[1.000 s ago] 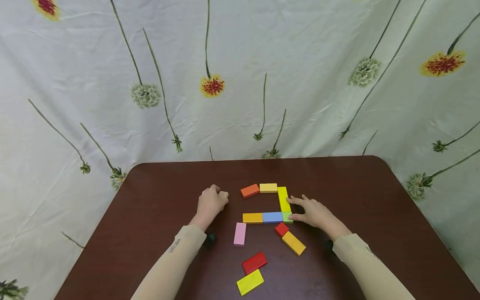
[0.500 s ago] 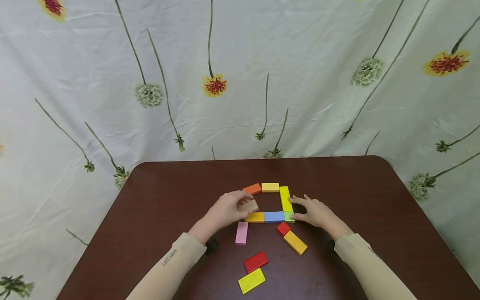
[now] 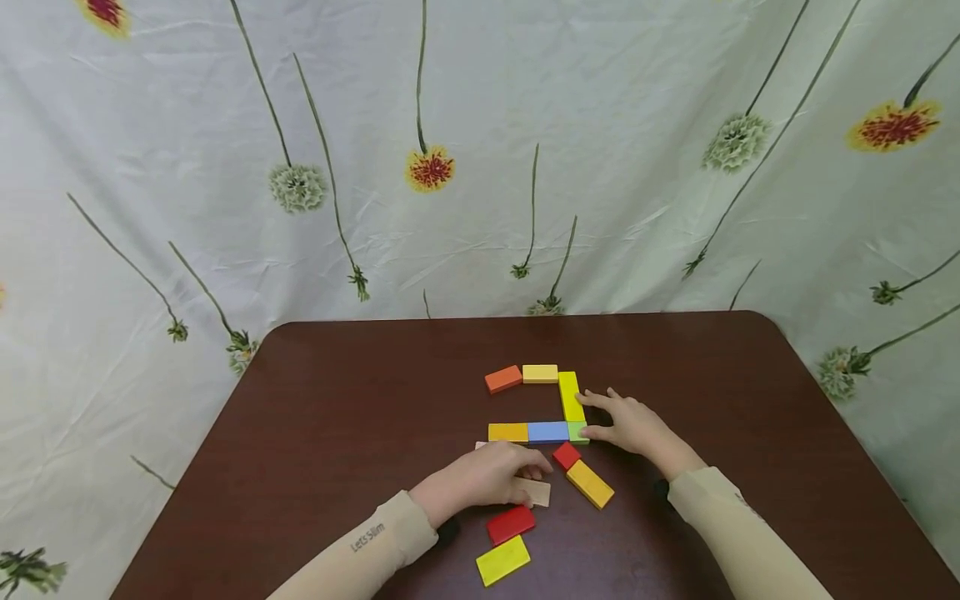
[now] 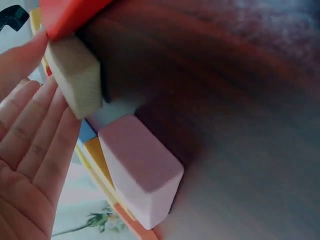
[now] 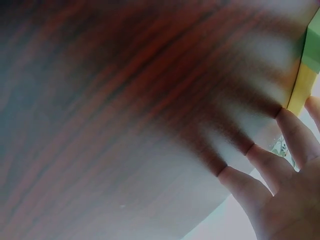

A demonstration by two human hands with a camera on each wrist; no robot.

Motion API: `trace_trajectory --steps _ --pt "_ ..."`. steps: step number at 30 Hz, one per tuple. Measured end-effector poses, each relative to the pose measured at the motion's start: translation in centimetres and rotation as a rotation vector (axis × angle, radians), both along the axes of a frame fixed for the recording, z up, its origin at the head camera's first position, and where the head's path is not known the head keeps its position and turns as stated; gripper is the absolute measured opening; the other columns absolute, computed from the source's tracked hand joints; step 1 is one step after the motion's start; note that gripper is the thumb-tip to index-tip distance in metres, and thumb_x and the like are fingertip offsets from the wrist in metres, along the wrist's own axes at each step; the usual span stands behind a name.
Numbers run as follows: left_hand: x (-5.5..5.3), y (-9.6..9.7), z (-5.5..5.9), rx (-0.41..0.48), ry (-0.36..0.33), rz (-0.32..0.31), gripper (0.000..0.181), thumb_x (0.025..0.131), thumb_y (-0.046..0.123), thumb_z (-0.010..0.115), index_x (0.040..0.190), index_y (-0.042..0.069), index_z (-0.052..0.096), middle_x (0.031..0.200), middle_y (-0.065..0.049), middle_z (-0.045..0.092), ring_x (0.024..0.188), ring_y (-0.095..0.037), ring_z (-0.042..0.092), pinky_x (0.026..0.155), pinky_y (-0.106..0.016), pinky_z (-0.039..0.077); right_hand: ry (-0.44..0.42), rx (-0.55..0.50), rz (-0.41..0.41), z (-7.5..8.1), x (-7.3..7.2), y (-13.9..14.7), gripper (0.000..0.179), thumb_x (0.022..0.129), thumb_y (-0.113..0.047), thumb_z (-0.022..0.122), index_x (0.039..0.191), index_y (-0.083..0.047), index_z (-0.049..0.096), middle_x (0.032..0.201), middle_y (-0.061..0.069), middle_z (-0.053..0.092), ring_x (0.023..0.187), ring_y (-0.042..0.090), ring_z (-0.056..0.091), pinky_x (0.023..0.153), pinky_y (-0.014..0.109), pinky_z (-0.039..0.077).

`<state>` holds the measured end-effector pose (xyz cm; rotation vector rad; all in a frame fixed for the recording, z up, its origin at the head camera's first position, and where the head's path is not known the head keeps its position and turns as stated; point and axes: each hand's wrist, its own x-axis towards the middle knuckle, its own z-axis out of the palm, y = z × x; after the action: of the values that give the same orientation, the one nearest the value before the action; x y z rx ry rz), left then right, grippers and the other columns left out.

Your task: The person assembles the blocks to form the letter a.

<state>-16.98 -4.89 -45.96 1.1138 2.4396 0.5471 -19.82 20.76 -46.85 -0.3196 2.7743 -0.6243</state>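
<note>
The left hand (image 3: 491, 477)'s grip pinches a pale wooden rectangular block (image 3: 537, 493) just beside a red rectangular block (image 3: 512, 525), midway between the left and right edges of the surface (image 3: 360, 417). The right hand (image 3: 628, 425)'s grip is loose, fingers spread against a bright yellow rectangular block (image 3: 570, 396). An orange block (image 3: 503, 379) lies nearer the far edge.

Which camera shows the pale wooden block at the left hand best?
The left wrist view: the pale wooden block appears large and close, with more than one face showing. The head view shows it small and partly covered by the left hand. The right wrist view doesn't show it at all.
</note>
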Motion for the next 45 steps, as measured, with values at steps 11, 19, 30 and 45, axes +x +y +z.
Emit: trace_trajectory --steps 11,19,30,45 --pt "-0.4 -1.7 -0.4 -0.026 0.050 -0.018 0.024 0.085 0.023 0.078 0.109 0.026 0.076 0.101 0.017 0.069 0.092 -0.002 0.054 0.082 -0.017 0.048 -0.009 0.015 -0.013 0.0 0.0 0.1 0.067 0.088 -0.043 0.070 0.146 -0.017 0.049 0.150 0.026 0.042 0.137 0.051 0.037 0.102 0.067 0.039" --pt "0.4 -2.9 -0.2 -0.048 0.066 -0.026 0.026 0.084 0.021 0.079 0.109 0.027 0.077 0.097 0.017 0.068 0.089 -0.002 0.051 0.076 -0.016 0.045 -0.012 0.002 0.001 -0.1 0.2 0.1 0.068 0.088 -0.045 0.069 0.147 -0.017 0.048 0.152 0.021 0.042 0.138 0.052 0.035 0.102 0.068 0.039" --pt "1.0 -4.3 0.0 -0.039 0.135 -0.061 0.024 0.084 0.022 0.079 0.108 0.027 0.077 0.091 0.019 0.070 0.085 -0.002 0.045 0.077 -0.018 0.038 0.009 -0.005 0.026 -0.2 0.1 0.3 0.068 0.089 -0.045 0.069 0.147 -0.017 0.048 0.152 0.016 0.043 0.141 0.048 0.032 0.102 0.065 0.041" --pt "1.3 -4.9 0.4 -0.054 0.116 -0.012 0.026 0.084 0.019 0.079 0.108 0.028 0.077 0.098 0.019 0.072 0.096 -0.005 0.049 0.089 -0.027 0.043 -0.009 -0.001 0.019 0.0 0.2 0.2 0.068 0.089 -0.043 0.069 0.147 -0.016 0.047 0.152 0.021 0.041 0.139 0.051 0.034 0.101 0.068 0.038"
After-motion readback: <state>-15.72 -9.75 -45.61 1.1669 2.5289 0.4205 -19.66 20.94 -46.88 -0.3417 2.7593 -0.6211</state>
